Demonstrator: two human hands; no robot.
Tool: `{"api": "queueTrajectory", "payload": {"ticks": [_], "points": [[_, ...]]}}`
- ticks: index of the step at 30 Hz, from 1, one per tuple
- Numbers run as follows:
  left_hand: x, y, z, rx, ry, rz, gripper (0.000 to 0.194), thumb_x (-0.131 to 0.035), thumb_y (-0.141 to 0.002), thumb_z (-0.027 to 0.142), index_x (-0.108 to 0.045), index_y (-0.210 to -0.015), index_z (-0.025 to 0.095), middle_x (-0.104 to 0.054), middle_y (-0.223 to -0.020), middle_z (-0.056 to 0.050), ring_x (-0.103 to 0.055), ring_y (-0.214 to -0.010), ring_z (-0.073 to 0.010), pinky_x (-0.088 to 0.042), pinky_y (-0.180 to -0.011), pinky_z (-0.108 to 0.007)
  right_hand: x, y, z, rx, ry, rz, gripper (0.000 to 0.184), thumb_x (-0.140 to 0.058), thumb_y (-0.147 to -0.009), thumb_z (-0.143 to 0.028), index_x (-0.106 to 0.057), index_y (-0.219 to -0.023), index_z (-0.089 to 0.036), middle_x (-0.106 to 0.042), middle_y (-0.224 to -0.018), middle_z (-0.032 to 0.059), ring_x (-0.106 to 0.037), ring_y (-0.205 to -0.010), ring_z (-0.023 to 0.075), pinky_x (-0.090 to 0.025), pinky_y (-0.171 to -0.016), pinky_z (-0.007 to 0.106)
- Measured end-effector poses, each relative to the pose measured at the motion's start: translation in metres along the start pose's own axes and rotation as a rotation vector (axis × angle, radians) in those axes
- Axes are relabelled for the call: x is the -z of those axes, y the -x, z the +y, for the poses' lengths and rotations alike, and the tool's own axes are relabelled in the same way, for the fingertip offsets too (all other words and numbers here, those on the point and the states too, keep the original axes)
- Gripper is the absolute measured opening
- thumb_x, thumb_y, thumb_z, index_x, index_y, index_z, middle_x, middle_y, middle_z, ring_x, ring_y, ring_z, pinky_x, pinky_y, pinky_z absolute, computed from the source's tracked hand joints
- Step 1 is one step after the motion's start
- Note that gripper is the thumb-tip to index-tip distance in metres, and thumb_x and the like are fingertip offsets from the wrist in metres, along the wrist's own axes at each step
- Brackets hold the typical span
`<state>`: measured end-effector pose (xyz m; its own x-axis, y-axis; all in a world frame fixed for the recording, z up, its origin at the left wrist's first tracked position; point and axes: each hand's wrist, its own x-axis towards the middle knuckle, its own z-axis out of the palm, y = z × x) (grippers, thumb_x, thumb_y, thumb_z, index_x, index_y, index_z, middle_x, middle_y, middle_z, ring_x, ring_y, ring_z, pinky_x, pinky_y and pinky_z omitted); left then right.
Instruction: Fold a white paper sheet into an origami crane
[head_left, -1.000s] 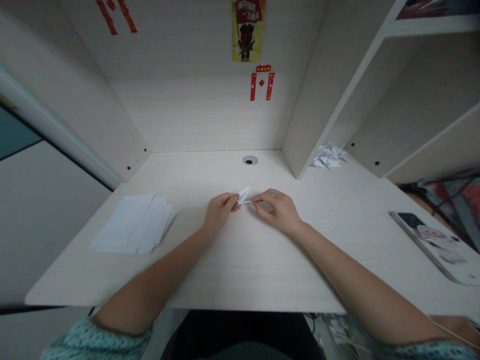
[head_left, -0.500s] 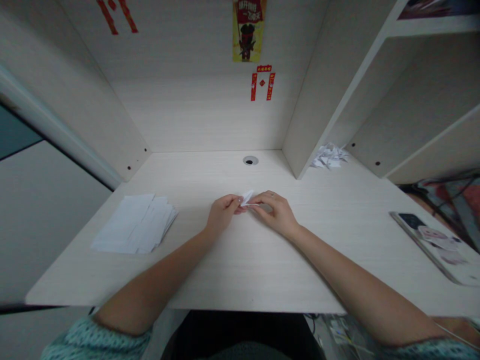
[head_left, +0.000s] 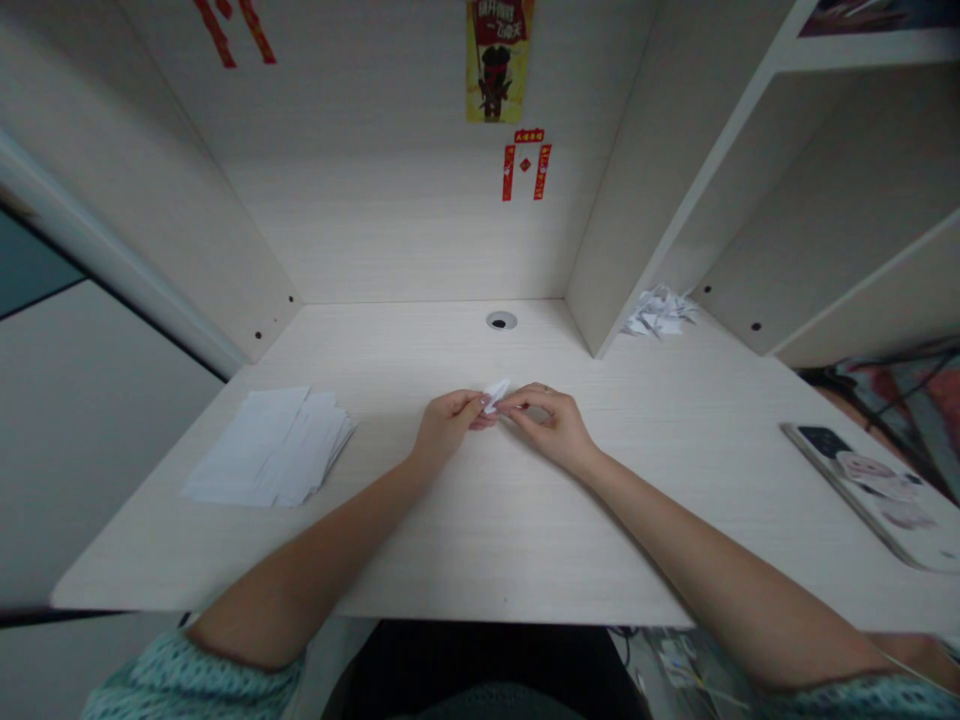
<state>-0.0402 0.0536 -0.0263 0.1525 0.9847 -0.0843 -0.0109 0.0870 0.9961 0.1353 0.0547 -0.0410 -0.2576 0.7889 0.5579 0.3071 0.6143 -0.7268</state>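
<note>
Between my hands, above the middle of the white desk [head_left: 465, 545], is a small piece of folded white paper [head_left: 496, 391] with a pointed tip facing up and away. My left hand [head_left: 452, 420] pinches it from the left between thumb and fingers. From the right, my right hand [head_left: 551, 420], with a ring on one finger, has its thumb and forefinger closed at the paper's right side. The fingers cover the paper's lower part.
A stack of white paper sheets [head_left: 266, 450] lies on the left. Folded paper pieces [head_left: 660, 312] are heaped behind the upright divider [head_left: 637, 250]. On the right rests a phone [head_left: 874, 495] in a decorated case. A round cable hole [head_left: 501, 320] is at the back.
My left hand has shifted slightly right with the folded paper. The thin strip that stuck out toward my right hand no longer shows, and the right fingers are now closer to the paper.
</note>
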Motion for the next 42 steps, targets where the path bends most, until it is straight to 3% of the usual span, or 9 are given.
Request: {"api": "queueTrajectory", "payload": {"ticks": [9,17,24,29,34,42], "points": [[-0.001,-0.001,0.001,0.025,0.052,-0.023,0.041,-0.072,-0.062,0.050,-0.068,-0.080,0.013,-0.070,-0.069,-0.005,-0.066,-0.062,-0.0161,-0.054,-0.069,-0.030,0.001,0.001,0.004,-0.037,-0.028,0.029,0.013,-0.060,-0.082,-0.023,-0.073,-0.082,-0.024,-0.071,-0.079,0.0033,-0.063,-0.076,0.0173,-0.048,-0.072,0.031],[0.000,-0.002,-0.003,0.033,0.062,-0.026,0.037,-0.076,-0.062,0.036,-0.070,-0.091,0.014,-0.073,-0.078,-0.005,-0.067,-0.074,-0.0159,-0.051,-0.080,-0.030,0.000,0.000,0.010,-0.130,-0.089,0.052,0.012,-0.062,-0.078,-0.028,-0.073,-0.079,-0.022,-0.071,-0.081,0.0047,-0.065,-0.078,0.0191,-0.048,-0.075,0.031],[0.001,-0.004,-0.005,0.048,0.082,-0.023,0.035,-0.078,-0.059,0.037,-0.070,-0.084,0.013,-0.072,-0.074,-0.005,-0.066,-0.069,-0.0151,-0.051,-0.077,-0.030,-0.002,-0.003,0.009,-0.279,-0.163,0.024,0.016,-0.064,-0.076,-0.032,-0.071,-0.080,-0.019,-0.071,-0.082,0.0055,-0.064,-0.077,0.0190,-0.047,-0.074,0.031],[0.002,-0.004,-0.006,0.015,0.070,0.006,0.035,-0.078,-0.057,0.037,-0.070,-0.082,0.014,-0.071,-0.074,-0.005,-0.065,-0.071,-0.0152,-0.050,-0.076,-0.029,-0.002,-0.007,0.006,-0.397,-0.361,0.062,0.024,-0.067,-0.073,-0.039,-0.069,-0.082,-0.017,-0.071,-0.082,0.0057,-0.062,-0.073,0.0167,-0.046,-0.070,0.029],[0.003,-0.005,-0.009,-0.021,-0.001,0.013,0.032,-0.078,-0.058,0.036,-0.071,-0.081,0.015,-0.071,-0.075,-0.004,-0.064,-0.069,-0.0144,-0.048,-0.071,-0.026,-0.004,-0.006,0.010,-0.507,-0.462,0.015,0.025,-0.072,-0.066,-0.040,-0.070,-0.074,-0.017,-0.070,-0.075,0.0036,-0.060,-0.068,0.0150,-0.044,-0.067,0.027],[0.003,-0.002,-0.006,-0.063,-0.061,0.021,0.029,-0.075,-0.062,0.037,-0.072,-0.081,0.016,-0.072,-0.079,-0.005,-0.063,-0.071,-0.0148,-0.047,-0.069,-0.025,-0.002,-0.006,0.008,-0.519,-0.401,-0.012,0.024,-0.072,-0.066,-0.040,-0.071,-0.072,-0.016,-0.071,-0.073,0.0042,-0.059,-0.065,0.0151,-0.043,-0.065,0.027]]}}
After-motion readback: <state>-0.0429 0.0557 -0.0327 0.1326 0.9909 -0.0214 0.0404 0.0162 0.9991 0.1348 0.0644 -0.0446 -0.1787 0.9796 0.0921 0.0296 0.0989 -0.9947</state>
